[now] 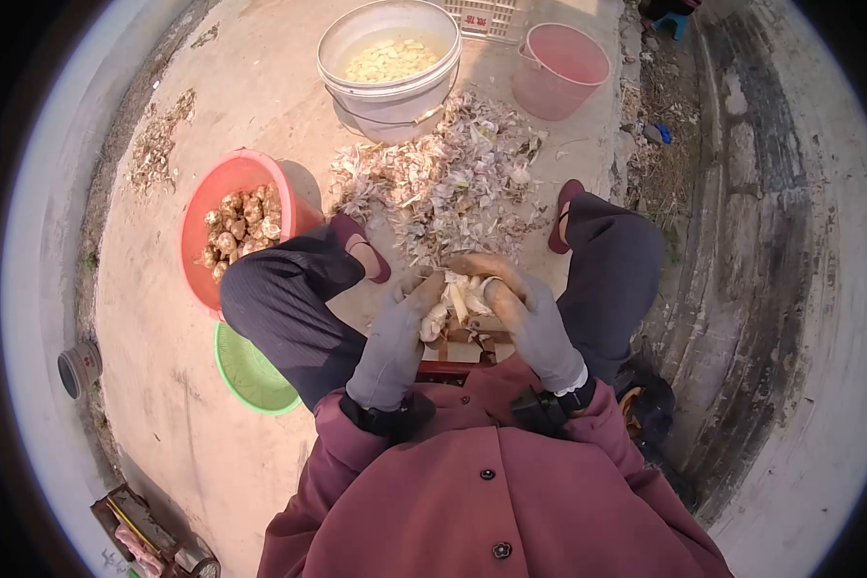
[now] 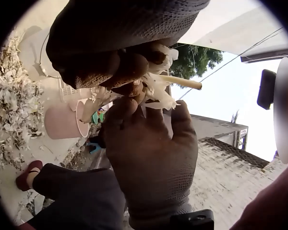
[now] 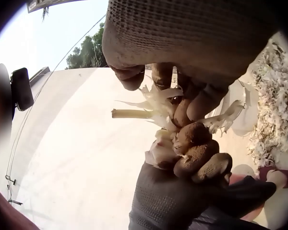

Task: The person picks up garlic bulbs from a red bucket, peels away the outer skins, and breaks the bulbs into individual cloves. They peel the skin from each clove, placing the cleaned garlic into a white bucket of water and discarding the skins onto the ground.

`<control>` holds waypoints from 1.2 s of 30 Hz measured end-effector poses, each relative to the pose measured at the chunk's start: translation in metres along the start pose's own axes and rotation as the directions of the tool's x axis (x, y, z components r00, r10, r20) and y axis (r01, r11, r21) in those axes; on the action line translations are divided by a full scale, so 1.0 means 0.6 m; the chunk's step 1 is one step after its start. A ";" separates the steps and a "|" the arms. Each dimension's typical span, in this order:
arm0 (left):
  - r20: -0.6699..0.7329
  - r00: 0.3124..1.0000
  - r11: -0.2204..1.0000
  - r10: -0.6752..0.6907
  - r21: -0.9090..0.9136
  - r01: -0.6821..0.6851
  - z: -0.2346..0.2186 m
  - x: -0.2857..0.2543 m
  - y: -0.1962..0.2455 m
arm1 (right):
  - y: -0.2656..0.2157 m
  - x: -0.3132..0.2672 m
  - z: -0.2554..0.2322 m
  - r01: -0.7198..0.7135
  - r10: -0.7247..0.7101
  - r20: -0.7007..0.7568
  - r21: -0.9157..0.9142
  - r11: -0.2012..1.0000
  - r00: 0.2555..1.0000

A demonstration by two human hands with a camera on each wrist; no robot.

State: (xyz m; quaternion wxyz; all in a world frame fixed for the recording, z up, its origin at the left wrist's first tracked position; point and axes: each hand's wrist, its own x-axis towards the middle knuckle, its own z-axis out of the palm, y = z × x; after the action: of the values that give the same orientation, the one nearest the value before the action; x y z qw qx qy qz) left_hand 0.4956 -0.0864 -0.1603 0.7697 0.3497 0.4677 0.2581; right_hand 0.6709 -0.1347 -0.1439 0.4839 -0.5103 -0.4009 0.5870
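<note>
Both gloved hands meet between the knees in the head view, holding a garlic bulb (image 1: 460, 295) with torn white skin and a short cut stem. My left hand (image 1: 395, 332) curls its fingers round the bulb's left part. On the other side my right hand (image 1: 535, 323) grips the right part with curled fingers. In the right wrist view the stem (image 3: 130, 113) points left out of peeled-back skin, and a clove (image 3: 162, 152) shows by the left hand's fingers (image 3: 201, 151). The gloves hide much of the bulb.
A red basin (image 1: 195, 222) of garlic bulbs stands at the left, a green basin (image 1: 250, 376) below it. Beyond the feet lies a heap of skins (image 1: 453, 178), with a white bucket (image 1: 385, 104) of cloves in water and a pink bucket (image 1: 559, 82) behind.
</note>
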 end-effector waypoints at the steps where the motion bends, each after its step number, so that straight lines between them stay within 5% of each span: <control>1: -0.010 0.991 0.990 0.132 0.040 -0.132 0.021 -0.006 0.006 | 0.004 0.004 0.001 -0.007 0.007 -0.002 0.041 0.999 1.000; 2: -0.024 0.995 0.994 0.098 0.042 -0.097 0.017 -0.005 0.004 | 0.001 0.008 -0.001 -0.038 0.039 -0.003 0.060 0.997 0.999; 4: 0.007 0.996 0.989 -0.087 -0.115 0.087 0.001 0.000 -0.004 | -0.001 0.011 -0.006 0.143 -0.148 0.029 -0.490 0.860 0.989; 8: -0.048 0.999 0.999 0.007 -0.050 -0.009 0.012 0.005 -0.017 | 0.036 0.000 -0.010 0.248 -0.271 0.033 -0.518 0.819 0.962; 15: 0.032 0.999 0.987 -0.029 -0.158 0.034 0.002 -0.009 -0.048 | 0.047 -0.017 -0.009 0.155 -0.164 -0.022 -0.226 0.962 0.986; 18: 0.057 0.998 0.999 0.038 0.012 -0.039 -0.006 -0.009 -0.052 | 0.047 -0.032 0.006 0.060 -0.078 -0.085 -0.197 0.979 0.993; 20: 0.112 0.990 0.996 -0.084 0.028 0.082 -0.008 -0.020 -0.041 | 0.049 -0.034 0.017 0.162 -0.187 -0.093 -0.229 0.960 0.978; 22: 0.104 0.993 0.998 -0.062 -0.026 0.065 -0.003 -0.018 -0.050 | 0.043 -0.037 0.025 0.163 -0.182 -0.121 -0.150 0.975 0.976; 24: 0.047 0.992 0.990 0.118 0.075 -0.121 0.003 -0.022 -0.053 | 0.041 -0.037 0.026 0.141 -0.164 -0.108 -0.190 0.972 0.981; 29: -0.049 0.997 0.991 0.054 -0.119 -0.060 0.019 -0.032 -0.014 | 0.019 -0.036 0.017 0.206 -0.221 -0.020 -0.296 0.933 0.975; 32: -0.062 0.995 0.993 0.073 -0.088 -0.079 0.021 -0.036 -0.005 | 0.002 -0.038 0.021 0.150 -0.159 -0.070 -0.111 0.982 0.985; 34: -0.101 0.988 0.993 0.116 0.050 -0.112 0.022 -0.036 0.000 | -0.007 -0.041 0.027 0.010 0.012 -0.174 0.122 0.993 0.985; 36: -0.142 0.977 0.983 0.159 0.111 -0.143 0.032 -0.044 0.007 | -0.002 -0.047 0.037 0.021 -0.003 -0.202 0.086 0.996 0.979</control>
State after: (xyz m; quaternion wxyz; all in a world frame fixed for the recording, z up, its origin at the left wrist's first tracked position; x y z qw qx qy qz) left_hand 0.5010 -0.1087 -0.1369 0.6918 0.4020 0.5088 0.3176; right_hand 0.6497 -0.1615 -0.1334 0.5477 -0.5430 -0.3267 0.5464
